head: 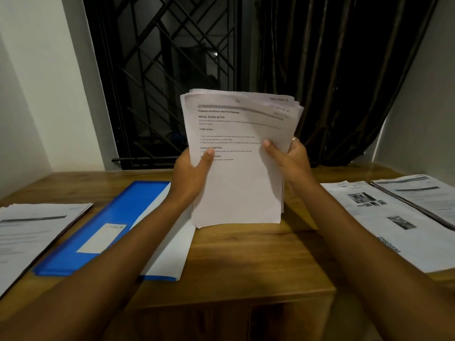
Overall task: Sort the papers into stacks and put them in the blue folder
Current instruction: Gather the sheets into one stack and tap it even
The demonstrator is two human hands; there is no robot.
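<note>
Bundle of papers [236,168] held upright above mid-table, printed side toward the camera, top edges fanned unevenly.

Left hand [190,173] grips the bundle's left edge, thumb across the front, fingers hidden behind. Right hand [290,161] grips the right edge likewise, thumb on the front sheet, ring [294,139] visible.

Blue folder [118,217] lies flat on the wooden table [246,262], left of centre, with white sheets [170,254] on its right part.

Left stack [32,232] is just beside the folder. Right stack [384,222] with photos lies right; another stack [423,195] is farther right.
</note>
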